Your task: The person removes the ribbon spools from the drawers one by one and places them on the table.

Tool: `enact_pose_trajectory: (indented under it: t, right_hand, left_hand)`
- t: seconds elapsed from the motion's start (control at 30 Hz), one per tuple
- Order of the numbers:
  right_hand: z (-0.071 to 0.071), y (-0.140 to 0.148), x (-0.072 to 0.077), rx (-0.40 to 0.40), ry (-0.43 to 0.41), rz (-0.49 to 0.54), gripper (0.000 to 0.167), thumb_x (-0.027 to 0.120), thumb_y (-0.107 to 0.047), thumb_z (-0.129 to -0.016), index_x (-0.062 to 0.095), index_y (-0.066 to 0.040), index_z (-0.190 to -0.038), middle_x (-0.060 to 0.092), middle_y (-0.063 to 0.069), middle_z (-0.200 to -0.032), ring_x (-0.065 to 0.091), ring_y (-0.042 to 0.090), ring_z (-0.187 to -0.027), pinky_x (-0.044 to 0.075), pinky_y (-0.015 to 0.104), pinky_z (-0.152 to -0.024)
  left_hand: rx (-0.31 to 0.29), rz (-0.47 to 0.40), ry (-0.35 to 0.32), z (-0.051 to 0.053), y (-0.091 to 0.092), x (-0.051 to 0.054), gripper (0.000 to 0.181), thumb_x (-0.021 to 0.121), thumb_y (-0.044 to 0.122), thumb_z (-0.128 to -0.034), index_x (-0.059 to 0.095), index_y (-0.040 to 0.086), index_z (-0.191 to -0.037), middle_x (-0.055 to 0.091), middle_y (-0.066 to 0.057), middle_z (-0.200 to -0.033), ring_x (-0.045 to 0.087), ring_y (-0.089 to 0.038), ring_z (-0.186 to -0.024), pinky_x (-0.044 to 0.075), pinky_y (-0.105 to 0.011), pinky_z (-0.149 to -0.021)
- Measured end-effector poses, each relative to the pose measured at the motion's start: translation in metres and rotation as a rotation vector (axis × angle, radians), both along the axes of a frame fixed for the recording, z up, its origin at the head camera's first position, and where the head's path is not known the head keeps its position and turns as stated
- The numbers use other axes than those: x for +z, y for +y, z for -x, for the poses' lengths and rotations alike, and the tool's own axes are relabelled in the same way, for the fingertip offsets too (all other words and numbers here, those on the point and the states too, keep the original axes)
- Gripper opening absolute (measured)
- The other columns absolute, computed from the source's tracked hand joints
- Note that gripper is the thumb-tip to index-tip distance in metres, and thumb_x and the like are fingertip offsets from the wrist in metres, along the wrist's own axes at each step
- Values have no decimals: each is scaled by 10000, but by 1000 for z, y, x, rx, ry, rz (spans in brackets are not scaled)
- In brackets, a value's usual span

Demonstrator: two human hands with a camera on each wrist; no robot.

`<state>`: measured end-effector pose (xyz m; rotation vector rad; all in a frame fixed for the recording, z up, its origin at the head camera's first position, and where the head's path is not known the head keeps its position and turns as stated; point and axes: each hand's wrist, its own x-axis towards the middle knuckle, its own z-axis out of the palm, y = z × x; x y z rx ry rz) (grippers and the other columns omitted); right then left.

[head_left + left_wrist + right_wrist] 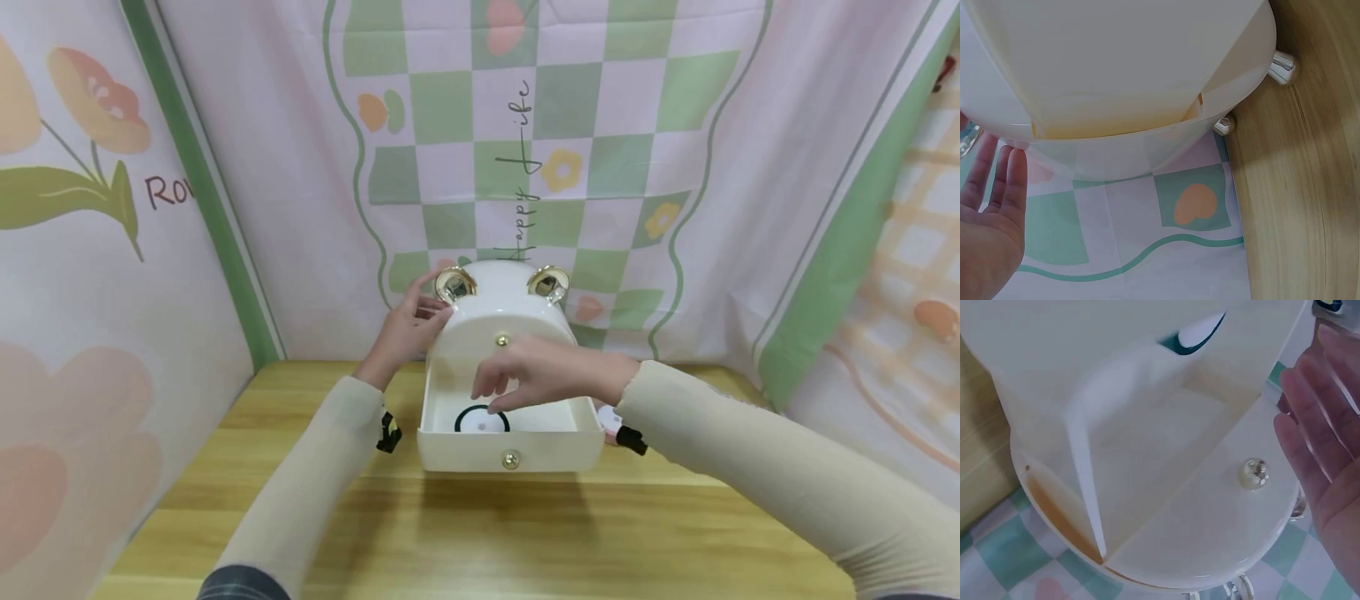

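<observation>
A white rounded cabinet (498, 287) with two gold-rimmed, eye-like knobs on top stands on the table. Its lower drawer (461, 450) is pulled out toward me. Inside the drawer lies a round white item with a dark green rim (482, 424); its near part is hidden by the drawer front. My left hand (408, 329) rests its fingertips against the cabinet's upper left side, beside the left eye-like knob (455, 285). Over the drawer hovers my right hand (555, 371), its fingers loosely bent and nothing seen in them. The right wrist view shows those fingers (1310, 419) relaxed, near the upper panel's small knob (1254, 473).
The wooden table (510, 542) extends in front of the cabinet and to both sides. A patterned cloth (442, 108) hangs close behind it. Silvery feet (1283, 67) show under the cabinet in the left wrist view.
</observation>
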<state>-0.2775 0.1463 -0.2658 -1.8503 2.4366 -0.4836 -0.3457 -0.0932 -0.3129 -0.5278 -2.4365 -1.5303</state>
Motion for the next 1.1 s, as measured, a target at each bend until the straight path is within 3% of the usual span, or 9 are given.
enact_pose_trajectory:
  t: [0.17, 0.3, 0.53, 0.8, 1.1]
  right_hand:
    - [10, -7, 0, -42, -55, -92, 222, 805, -201, -872, 753, -122, -1073, 747, -7, -1028, 702, 117, -883, 572, 311, -805]
    - [14, -14, 1, -59, -88, -147, 238, 818, -217, -857, 762, -128, -1070, 749, -23, -1024, 714, 177, -909, 561, 284, -819]
    - [31, -21, -4, -151, -131, -290, 268, 848, -265, -823, 782, -147, -1054, 754, -31, -1001, 688, 64, -877, 534, 226, -813]
    - [41, -24, -11, -239, -294, -407, 301, 845, -208, -821, 774, -176, -1112, 744, -55, -1067, 682, 73, -983, 512, 239, -905]
    - [44, -29, -17, -285, -310, -483, 350, 848, -250, -816, 755, -263, -1154, 713, -122, -1143, 644, 61, -1090, 471, 249, -978]
  left_hand:
    - [-3, -3, -5, 0, -1, 0, 655, 650, 336, -993, 302, 468, -1531, 635, -47, -1203, 599, -258, -1071, 541, -447, -863]
    - [-7, 0, 0, 0, -2, -1, 652, 647, 338, -995, 299, 476, -1529, 642, -55, -1203, 600, -261, -1070, 536, -457, -869]
    - [-13, 7, 23, 2, -2, -1, 655, 652, 338, -992, 305, 434, -1540, 647, -68, -1203, 604, -273, -1066, 527, -455, -880]
    - [-19, -11, 16, 1, -1, 0, 653, 656, 340, -989, 311, 452, -1532, 641, -61, -1194, 603, -267, -1060, 528, -447, -878]
    - [-12, -9, 14, 1, -2, -1, 652, 651, 343, -991, 303, 487, -1524, 643, -40, -1183, 600, -250, -1057, 530, -442, -869]
